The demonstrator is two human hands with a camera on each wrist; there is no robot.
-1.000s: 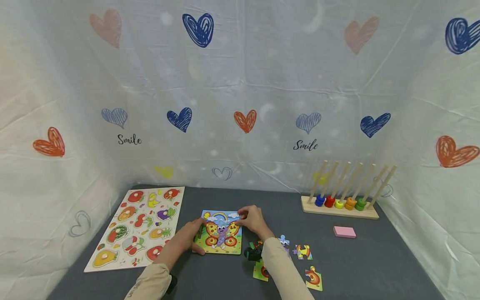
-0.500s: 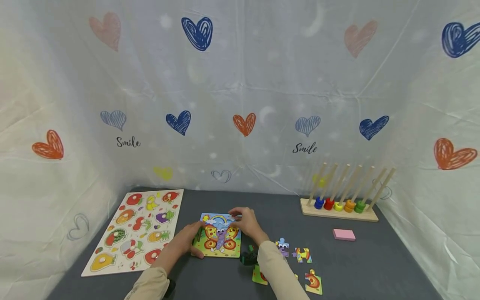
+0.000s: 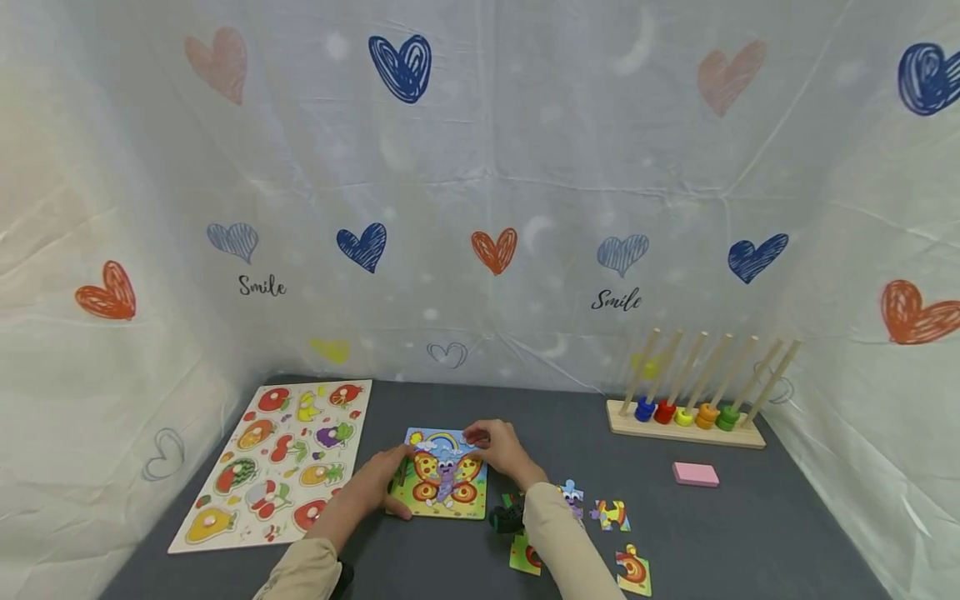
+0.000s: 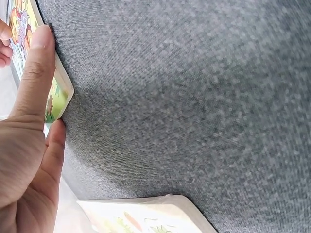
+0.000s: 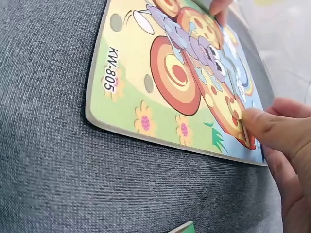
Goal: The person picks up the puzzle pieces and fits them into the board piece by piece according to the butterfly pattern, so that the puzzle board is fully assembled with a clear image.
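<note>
A butterfly puzzle board (image 3: 448,507) lies on the dark table in front of me, a rainbow and clouds along its far side. My left hand (image 3: 381,482) grips its left side, the thumb over the picture and a finger at the corner in the left wrist view. At the far right corner, my right hand (image 3: 504,454) pinches a small puzzle piece (image 5: 234,108) against the board, thumb on top; the hand covers most of it. Loose puzzle pieces lie to the right: a rainbow piece (image 3: 612,515), a wing piece (image 3: 634,572), a face piece (image 3: 572,495), and others partly behind the right forearm.
At the left lies a white fruit board (image 3: 258,467). A wooden peg stand (image 3: 686,429) with coloured rings stands at the back right, a pink block (image 3: 696,474) before it. A white curtain (image 3: 480,167) with printed hearts hangs behind and at both sides.
My right hand has shifted slightly left over the board's far right corner. The left hand keeps its place on the board, and the loose pieces lie as before.
</note>
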